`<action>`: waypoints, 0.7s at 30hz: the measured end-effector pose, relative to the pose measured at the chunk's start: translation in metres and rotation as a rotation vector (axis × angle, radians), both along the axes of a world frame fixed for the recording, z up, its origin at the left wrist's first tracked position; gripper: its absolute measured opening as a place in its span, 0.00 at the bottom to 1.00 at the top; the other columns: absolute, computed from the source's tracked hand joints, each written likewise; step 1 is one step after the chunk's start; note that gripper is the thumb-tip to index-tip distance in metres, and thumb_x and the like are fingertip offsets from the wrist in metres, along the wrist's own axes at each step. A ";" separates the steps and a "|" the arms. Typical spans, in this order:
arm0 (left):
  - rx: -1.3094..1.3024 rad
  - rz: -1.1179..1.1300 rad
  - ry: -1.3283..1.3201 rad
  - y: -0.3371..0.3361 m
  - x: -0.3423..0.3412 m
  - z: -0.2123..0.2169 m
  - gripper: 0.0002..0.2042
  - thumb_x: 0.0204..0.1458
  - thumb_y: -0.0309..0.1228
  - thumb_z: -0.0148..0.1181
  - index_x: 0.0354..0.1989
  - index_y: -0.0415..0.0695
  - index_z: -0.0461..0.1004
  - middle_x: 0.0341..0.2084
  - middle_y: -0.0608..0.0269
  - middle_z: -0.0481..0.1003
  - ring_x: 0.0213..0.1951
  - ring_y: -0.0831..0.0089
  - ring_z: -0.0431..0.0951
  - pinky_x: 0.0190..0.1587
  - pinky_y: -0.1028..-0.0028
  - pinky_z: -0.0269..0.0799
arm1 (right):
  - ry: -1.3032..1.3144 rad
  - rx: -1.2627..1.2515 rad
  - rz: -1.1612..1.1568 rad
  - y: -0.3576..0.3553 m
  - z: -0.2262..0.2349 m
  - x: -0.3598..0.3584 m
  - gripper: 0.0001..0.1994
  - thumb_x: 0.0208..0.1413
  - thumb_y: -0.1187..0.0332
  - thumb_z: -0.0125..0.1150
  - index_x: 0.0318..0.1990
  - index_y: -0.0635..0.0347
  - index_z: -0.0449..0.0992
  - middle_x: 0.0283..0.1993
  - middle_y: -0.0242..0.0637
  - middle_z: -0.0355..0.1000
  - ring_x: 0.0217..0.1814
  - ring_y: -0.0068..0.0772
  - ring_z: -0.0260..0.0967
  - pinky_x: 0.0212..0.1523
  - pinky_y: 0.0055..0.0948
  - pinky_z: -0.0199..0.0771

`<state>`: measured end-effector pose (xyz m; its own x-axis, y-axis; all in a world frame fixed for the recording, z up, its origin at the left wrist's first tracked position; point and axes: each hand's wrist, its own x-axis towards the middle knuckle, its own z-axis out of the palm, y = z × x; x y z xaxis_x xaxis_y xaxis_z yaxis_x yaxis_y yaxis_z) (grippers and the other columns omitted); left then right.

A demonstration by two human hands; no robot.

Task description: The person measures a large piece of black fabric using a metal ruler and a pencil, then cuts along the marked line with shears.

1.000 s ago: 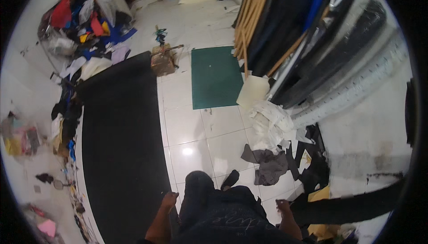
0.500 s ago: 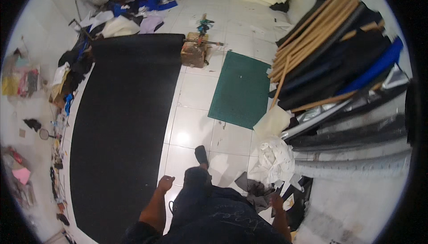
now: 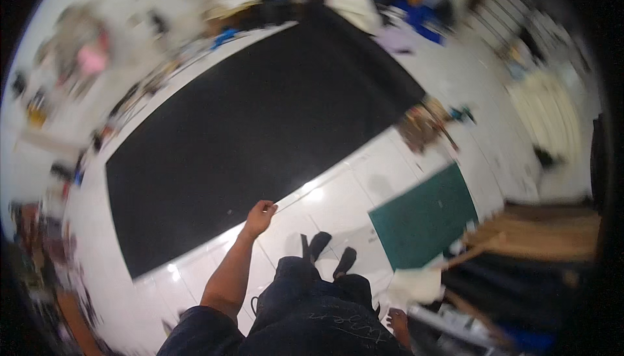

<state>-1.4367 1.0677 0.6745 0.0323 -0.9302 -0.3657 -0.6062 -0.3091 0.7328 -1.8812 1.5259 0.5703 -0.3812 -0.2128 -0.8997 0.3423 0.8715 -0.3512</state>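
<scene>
Head view: left hand [image 3: 260, 216] curled loosely beside black sheet [image 3: 260, 128]; right hand's [image 3: 396, 320] grip unclear.

The scene is evenly lit from overhead, and bright glare spots sit on the glossy white tiled floor [image 3: 338, 206] beside the large matte black sheet [image 3: 247, 135], which reflects nothing. Motion blur smears the upper and left rim, melting the coloured clutter [image 3: 84, 57] into streaks. Fisheye distortion bends straight edges; the corners are black.
</scene>
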 end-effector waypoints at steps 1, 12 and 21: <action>0.011 0.107 -0.059 0.028 0.028 -0.001 0.22 0.53 0.44 0.58 0.45 0.35 0.73 0.40 0.46 0.76 0.45 0.58 0.76 0.49 0.67 0.69 | 0.030 -0.011 0.160 -0.020 0.002 -0.030 0.12 0.55 0.63 0.57 0.44 0.58 0.71 0.31 0.33 0.68 0.25 0.28 0.66 0.23 0.28 0.67; 0.886 0.272 -0.499 0.596 0.116 -0.099 0.23 0.51 0.45 0.51 0.38 0.32 0.75 0.36 0.39 0.76 0.40 0.50 0.78 0.44 0.56 0.72 | 0.492 -0.575 0.513 -0.377 -0.038 -0.236 0.11 0.57 0.61 0.53 0.30 0.59 0.67 0.22 0.30 0.60 0.19 0.22 0.57 0.18 0.26 0.59; 0.487 0.682 0.114 0.606 0.028 -0.156 0.14 0.53 0.43 0.54 0.32 0.43 0.72 0.21 0.57 0.71 0.27 0.59 0.75 0.28 0.62 0.70 | 0.326 -0.902 1.344 -0.515 0.022 0.178 0.17 0.58 0.62 0.56 0.48 0.66 0.71 0.46 0.42 0.73 0.49 0.36 0.70 0.51 0.32 0.69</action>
